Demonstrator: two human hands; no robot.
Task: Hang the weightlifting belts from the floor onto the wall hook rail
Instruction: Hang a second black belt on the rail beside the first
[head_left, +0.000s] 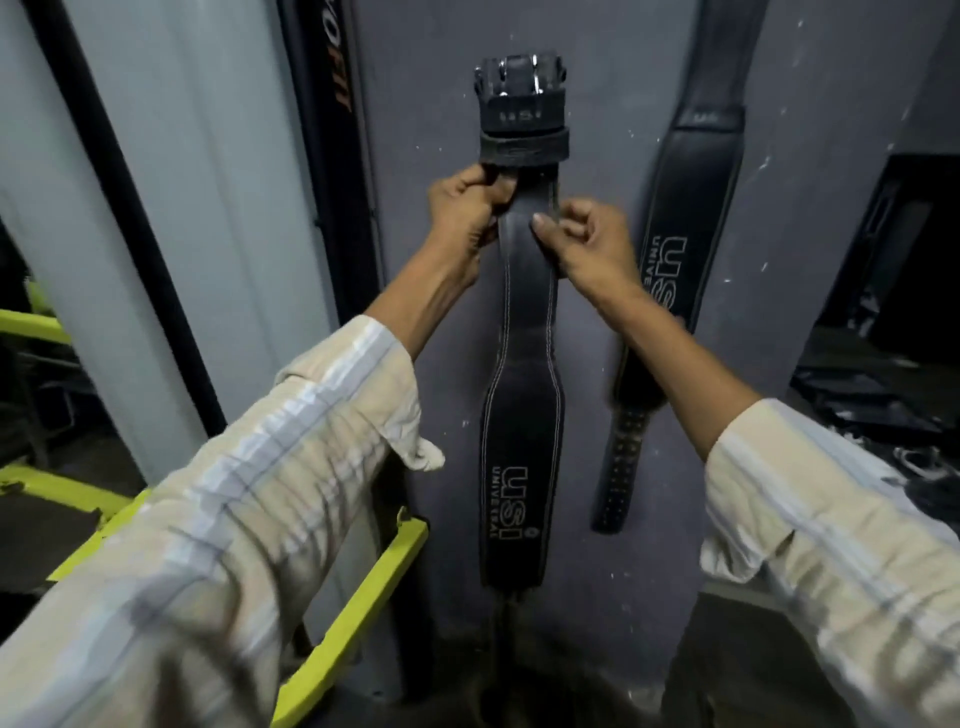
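A black leather weightlifting belt (522, 415) with white USI lettering hangs straight down the grey wall, its metal buckle (517, 78) at the top. My left hand (465, 213) is closed on the belt's left edge just under the keeper loop. My right hand (584, 241) pinches its right edge, thumb across the front. A second black USI belt (680, 218) hangs on the wall to the right, its punched tail (621, 467) dangling low. The hook rail itself is hidden behind the buckle.
A white pillar (171, 208) with a black strip stands at left. A yellow-green machine frame (358, 608) juts out at lower left. Dark gear lies in a recess (883, 374) at right. Grey wall (810, 234) shows between and beside the belts.
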